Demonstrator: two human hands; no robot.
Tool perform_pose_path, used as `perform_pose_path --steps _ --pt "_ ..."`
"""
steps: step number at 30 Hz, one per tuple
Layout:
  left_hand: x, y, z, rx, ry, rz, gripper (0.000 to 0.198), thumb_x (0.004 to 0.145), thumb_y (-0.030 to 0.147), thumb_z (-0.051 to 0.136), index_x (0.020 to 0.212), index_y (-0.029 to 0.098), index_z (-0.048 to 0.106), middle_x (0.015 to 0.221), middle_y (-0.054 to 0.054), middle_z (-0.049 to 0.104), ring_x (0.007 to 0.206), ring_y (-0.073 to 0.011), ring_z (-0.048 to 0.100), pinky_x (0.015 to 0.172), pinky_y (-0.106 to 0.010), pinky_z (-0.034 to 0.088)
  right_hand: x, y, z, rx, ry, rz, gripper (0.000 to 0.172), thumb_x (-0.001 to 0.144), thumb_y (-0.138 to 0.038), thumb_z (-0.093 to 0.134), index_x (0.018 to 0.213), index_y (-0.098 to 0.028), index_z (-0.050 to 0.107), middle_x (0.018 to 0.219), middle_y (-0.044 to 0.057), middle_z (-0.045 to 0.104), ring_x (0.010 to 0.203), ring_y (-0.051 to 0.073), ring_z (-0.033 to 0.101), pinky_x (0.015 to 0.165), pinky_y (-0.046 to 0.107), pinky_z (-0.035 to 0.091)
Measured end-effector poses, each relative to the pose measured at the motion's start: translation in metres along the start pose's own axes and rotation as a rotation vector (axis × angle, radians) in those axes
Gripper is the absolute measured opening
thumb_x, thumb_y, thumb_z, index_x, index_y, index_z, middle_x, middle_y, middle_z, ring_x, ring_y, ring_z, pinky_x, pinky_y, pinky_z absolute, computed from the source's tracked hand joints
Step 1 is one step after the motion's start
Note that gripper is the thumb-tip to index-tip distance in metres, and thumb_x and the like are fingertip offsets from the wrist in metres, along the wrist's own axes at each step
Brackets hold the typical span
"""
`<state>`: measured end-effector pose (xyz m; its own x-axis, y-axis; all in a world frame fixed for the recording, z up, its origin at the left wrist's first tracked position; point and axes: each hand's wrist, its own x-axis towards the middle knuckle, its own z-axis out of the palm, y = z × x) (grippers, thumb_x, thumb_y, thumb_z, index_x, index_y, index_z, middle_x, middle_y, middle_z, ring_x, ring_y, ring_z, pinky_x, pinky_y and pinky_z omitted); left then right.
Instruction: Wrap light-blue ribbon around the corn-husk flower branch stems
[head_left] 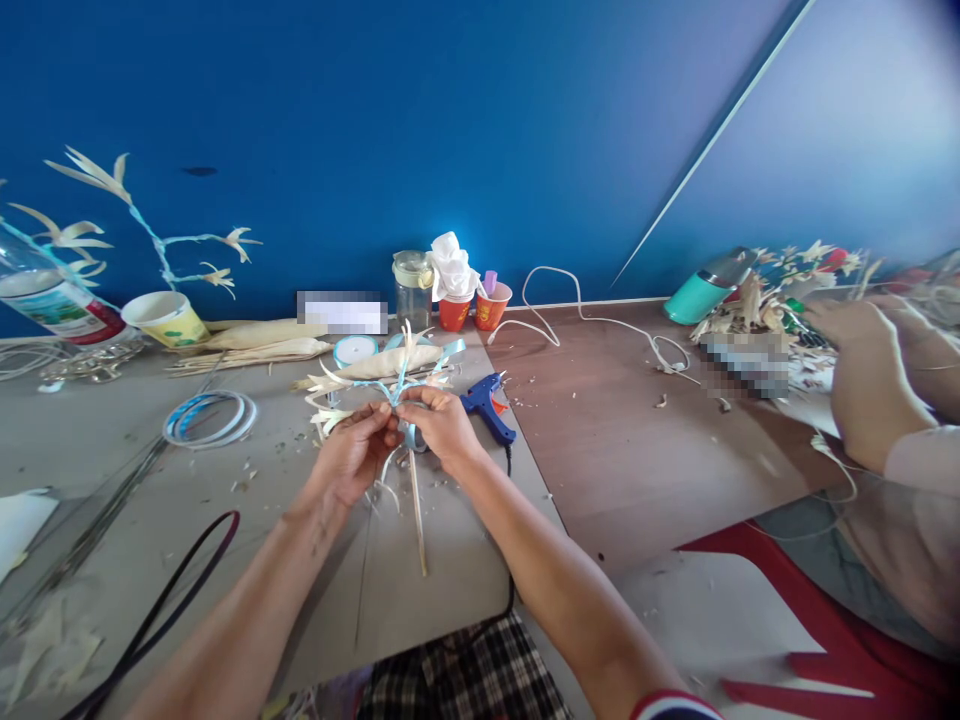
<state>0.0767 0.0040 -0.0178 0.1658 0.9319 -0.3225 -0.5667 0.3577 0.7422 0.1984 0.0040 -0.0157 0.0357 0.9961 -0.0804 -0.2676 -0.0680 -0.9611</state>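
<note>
Clock centred on the hands, 12 toward the wall. Left hand and right hand: fingertips pinched narrow, meeting on one light-blue-wrapped flower branch. The branch sits between both sets of fingertips, its pale husk petals fanning out from 9 round to 1. Wooden stick lies below, toward 6; whether it joins the branch, cannot tell.

Blue glue gun at 3, just beside the right hand. Ribbon spool near, at 11. Blue-and-white coil at 9, apart from the left hand.

Surface: grey tabletop strewn with scraps. Its right-hand edge runs from 2 to 4, meeting a brown tabletop; that stretches out to 3, crossed at 2 by a white cable. Near edge at 5, above plaid cloth.

Farther: lidded jar at 12, two red paper cups at 1, yellow-patterned cup at 10, red chair at 4. Co-worker's forearm, well apart, at 3. Blue wall closes off 12.
</note>
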Motion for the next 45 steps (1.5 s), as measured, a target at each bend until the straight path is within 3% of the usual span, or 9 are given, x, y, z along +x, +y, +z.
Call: perform_pose_path --steps 5,8,11,15,20,27,32,37,45 --pt "0.000 0.005 -0.005 0.014 -0.139 -0.118 0.023 0.061 0.023 0.082 0.065 0.012 0.062 0.057 0.004 0.054 0.043 -0.0025 0.042 0.058 -0.023 0.050 0.000 -0.005 -0.004 0.087 -0.126 0.097 0.029 0.058 -0.039 0.076 0.071 -0.016 0.064 0.057 -0.003 0.060 0.052 0.008 0.049 0.048 0.020 0.036" --pt "-0.001 0.005 -0.005 0.034 -0.164 -0.151 0.025 0.062 0.026 0.082 0.066 0.012 0.062 0.057 0.004 0.053 0.042 -0.0019 0.041 0.059 -0.024 0.051 0.000 -0.005 -0.005 0.144 -0.156 0.113 0.029 0.058 -0.039 0.077 0.068 -0.016 0.061 0.053 -0.004 0.058 0.046 0.006 0.045 0.044 0.018 0.032" --pt "-0.003 0.004 -0.003 0.066 -0.156 -0.142 0.027 0.062 0.031 0.083 0.065 0.012 0.063 0.056 0.004 0.054 0.042 -0.0025 0.042 0.057 -0.023 0.050 0.001 -0.002 -0.004 0.218 -0.169 0.116 0.030 0.058 -0.037 0.078 0.071 -0.017 0.061 0.055 -0.004 0.059 0.047 0.006 0.049 0.045 0.019 0.035" --pt "-0.004 0.003 0.001 0.128 -0.137 -0.042 0.030 0.059 0.035 0.084 0.063 0.012 0.065 0.058 0.001 0.059 0.047 -0.0055 0.050 0.055 -0.022 0.048 0.001 0.001 -0.002 0.273 -0.169 0.067 0.030 0.059 -0.037 0.078 0.074 -0.017 0.061 0.054 -0.005 0.058 0.047 0.008 0.049 0.045 0.020 0.038" --pt "-0.004 0.002 0.001 0.299 -0.093 0.090 0.028 0.062 0.039 0.080 0.068 0.013 0.071 0.065 -0.003 0.066 0.060 -0.0109 0.059 0.063 -0.023 0.048 0.003 0.002 0.000 0.290 -0.043 -0.014 0.027 0.055 -0.033 0.080 0.071 -0.018 0.064 0.058 -0.005 0.059 0.053 0.008 0.049 0.052 0.021 0.041" --pt "-0.004 0.005 -0.001 0.681 0.013 0.346 0.022 0.074 0.035 0.068 0.082 0.016 0.074 0.072 -0.004 0.070 0.070 -0.0162 0.062 0.072 -0.028 0.046 0.005 0.008 -0.002 0.074 -0.061 -0.207 0.011 0.067 -0.029 0.068 0.072 -0.019 0.068 0.070 -0.001 0.066 0.070 0.013 0.059 0.071 0.026 0.048" --pt "-0.002 0.000 -0.003 0.548 -0.011 0.364 0.028 0.074 0.036 0.068 0.092 0.016 0.074 0.080 -0.005 0.071 0.073 -0.0174 0.063 0.075 -0.031 0.048 0.007 0.013 -0.004 -0.069 -0.101 -0.293 0.015 0.074 -0.029 0.062 0.080 -0.019 0.072 0.079 0.001 0.070 0.082 0.016 0.063 0.081 0.028 0.049" --pt "0.000 -0.004 -0.003 0.409 -0.009 0.312 0.026 0.070 0.037 0.072 0.085 0.015 0.073 0.073 -0.003 0.069 0.065 -0.0130 0.059 0.068 -0.027 0.048 0.008 0.013 -0.005 -0.089 -0.127 -0.309 0.013 0.076 -0.027 0.062 0.081 -0.020 0.072 0.082 0.000 0.071 0.084 0.016 0.064 0.085 0.029 0.048" --pt "-0.005 0.004 0.007 0.158 0.002 0.127 0.029 0.055 0.034 0.084 0.070 0.014 0.069 0.065 -0.001 0.065 0.059 -0.0085 0.056 0.065 -0.023 0.048 0.007 0.012 -0.002 0.091 -0.088 -0.183 0.010 0.067 -0.027 0.070 0.075 -0.020 0.068 0.073 -0.002 0.068 0.077 0.014 0.061 0.081 0.028 0.048"
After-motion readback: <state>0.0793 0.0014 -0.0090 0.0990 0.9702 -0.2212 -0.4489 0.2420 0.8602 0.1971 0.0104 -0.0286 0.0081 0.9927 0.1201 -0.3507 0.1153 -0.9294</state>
